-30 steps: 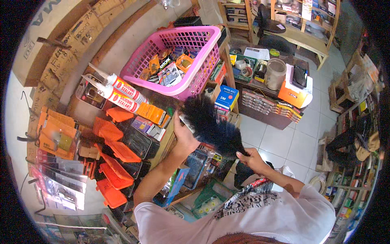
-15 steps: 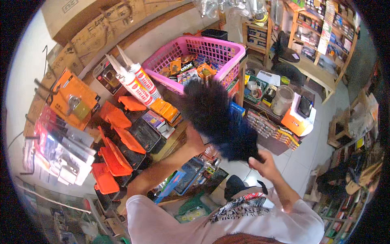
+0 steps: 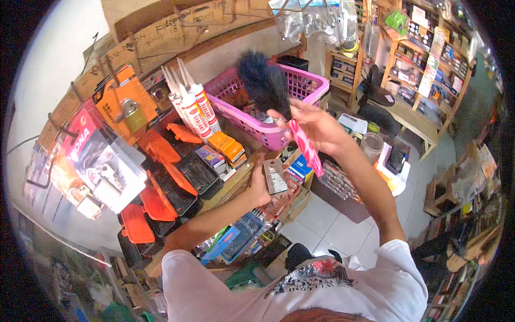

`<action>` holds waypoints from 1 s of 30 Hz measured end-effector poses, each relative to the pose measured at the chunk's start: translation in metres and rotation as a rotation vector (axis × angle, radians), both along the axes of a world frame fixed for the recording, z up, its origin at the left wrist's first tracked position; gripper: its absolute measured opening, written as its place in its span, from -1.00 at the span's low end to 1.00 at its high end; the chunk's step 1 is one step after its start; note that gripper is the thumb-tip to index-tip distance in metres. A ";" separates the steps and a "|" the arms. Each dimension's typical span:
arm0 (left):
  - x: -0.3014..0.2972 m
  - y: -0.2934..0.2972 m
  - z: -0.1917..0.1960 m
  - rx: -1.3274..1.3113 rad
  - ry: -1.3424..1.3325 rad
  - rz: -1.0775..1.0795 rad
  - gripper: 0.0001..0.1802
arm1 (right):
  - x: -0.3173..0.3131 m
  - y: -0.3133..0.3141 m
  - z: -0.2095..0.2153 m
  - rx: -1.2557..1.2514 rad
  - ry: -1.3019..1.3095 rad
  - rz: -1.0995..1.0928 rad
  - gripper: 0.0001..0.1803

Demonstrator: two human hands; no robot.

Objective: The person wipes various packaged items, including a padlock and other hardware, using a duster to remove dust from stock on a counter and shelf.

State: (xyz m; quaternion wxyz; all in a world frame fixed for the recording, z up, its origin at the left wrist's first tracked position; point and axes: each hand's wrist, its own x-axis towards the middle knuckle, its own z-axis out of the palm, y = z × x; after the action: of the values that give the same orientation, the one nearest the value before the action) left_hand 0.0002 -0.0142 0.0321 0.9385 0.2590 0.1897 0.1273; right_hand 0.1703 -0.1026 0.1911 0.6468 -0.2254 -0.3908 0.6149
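Observation:
My right hand (image 3: 322, 127) is closed around a duster by its pink-and-white handle (image 3: 304, 149). The duster's dark blue, fluffy head (image 3: 263, 80) hangs over the pink plastic basket (image 3: 252, 129) and hides part of what lies in it. Lower down, at the front edge of the wooden shelf, my left hand (image 3: 259, 185) grips a small flat grey packet (image 3: 276, 177). Beside that hand sit yellow-orange boxes (image 3: 227, 147) and a purple-and-white box (image 3: 208, 155).
White sealant tubes (image 3: 194, 110) stand against the basket's left side. Black bins with orange lids (image 3: 155, 201) line the shelf. Packaged goods, among them an orange card with a padlock (image 3: 129, 104), hang at the left. Behind the basket are wooden shelves (image 3: 413, 59) and a bench (image 3: 424, 126).
The duster has moved up and away, from in front of me to over the basket. My left hand, partly hidden before, now shows with the grey packet in it.

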 end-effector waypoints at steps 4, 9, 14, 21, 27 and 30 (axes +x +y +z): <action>-0.008 0.007 -0.012 0.050 0.049 0.044 -0.02 | -0.005 0.010 -0.015 -0.228 0.186 0.143 -0.69; -0.001 -0.011 0.014 0.119 0.085 -0.077 -0.08 | 0.000 -0.025 -0.017 -0.090 -0.163 0.021 -0.33; 0.003 0.007 -0.039 0.257 0.098 -0.118 -0.12 | 0.010 -0.044 -0.081 -0.217 -0.373 -0.368 -0.28; 0.002 -0.002 -0.044 0.486 0.065 0.070 -0.22 | -0.040 -0.048 -0.181 0.082 -1.176 -0.608 -0.59; 0.011 0.007 -0.033 0.696 0.166 0.548 -0.50 | -0.050 -0.022 -0.185 -0.021 -0.858 -0.697 -0.74; 0.003 0.014 -0.029 0.689 0.135 0.733 -0.50 | -0.065 -0.030 -0.179 0.043 -0.781 -0.727 -0.76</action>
State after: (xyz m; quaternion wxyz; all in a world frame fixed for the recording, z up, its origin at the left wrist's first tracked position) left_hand 0.0033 0.0002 0.0033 0.6776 0.4777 0.2753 0.4867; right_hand 0.1052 -0.1326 0.0117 0.6290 -0.5450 -0.5115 0.2136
